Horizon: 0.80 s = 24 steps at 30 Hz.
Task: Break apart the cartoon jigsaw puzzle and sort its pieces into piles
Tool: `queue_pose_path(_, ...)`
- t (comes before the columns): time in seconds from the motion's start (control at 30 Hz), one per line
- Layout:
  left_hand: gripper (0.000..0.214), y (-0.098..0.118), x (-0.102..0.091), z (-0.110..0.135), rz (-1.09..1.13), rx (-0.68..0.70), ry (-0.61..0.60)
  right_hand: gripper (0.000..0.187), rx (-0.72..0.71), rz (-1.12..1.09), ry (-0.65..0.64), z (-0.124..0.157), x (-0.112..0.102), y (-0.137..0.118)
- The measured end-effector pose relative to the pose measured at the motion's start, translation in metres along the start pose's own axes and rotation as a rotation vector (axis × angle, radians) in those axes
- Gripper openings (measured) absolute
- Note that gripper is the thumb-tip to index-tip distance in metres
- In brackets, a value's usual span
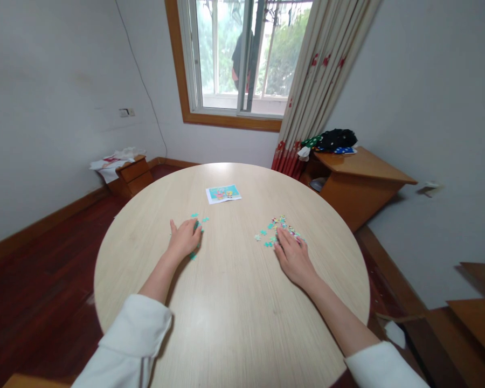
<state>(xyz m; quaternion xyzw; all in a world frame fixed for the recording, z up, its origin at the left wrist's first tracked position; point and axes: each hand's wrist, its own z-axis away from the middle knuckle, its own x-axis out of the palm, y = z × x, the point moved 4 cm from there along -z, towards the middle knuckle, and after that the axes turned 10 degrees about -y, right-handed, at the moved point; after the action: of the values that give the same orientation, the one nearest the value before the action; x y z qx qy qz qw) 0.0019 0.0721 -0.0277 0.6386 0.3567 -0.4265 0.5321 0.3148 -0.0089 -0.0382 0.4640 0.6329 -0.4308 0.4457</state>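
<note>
My left hand rests palm down over a few teal jigsaw puzzle pieces on the left half of the round table. Its fingers are apart, one sticking out to the left, and they partly cover the pieces. On the right, my right hand lies with fingers stretched onto a loose pile of mixed-colour jigsaw puzzle pieces. Some teal and pale pieces are scattered just left of that pile. What lies right under the fingertips is hidden. Beyond both hands is a small printed picture sheet with cartoon figures on blue.
The pale wooden round table fills the middle. A slanted wooden cabinet with dark cloth on top stands behind right, beside a curtain. A small wooden stand with papers is at the back left. The window is behind.
</note>
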Motion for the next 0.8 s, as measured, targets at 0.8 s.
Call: queue_pose_path(0.8,0.031,0.017,-0.004,0.004,0.107,0.144,0.252,0.047,0.185,0.01,-0.024,-0.015,0.001,0.025)
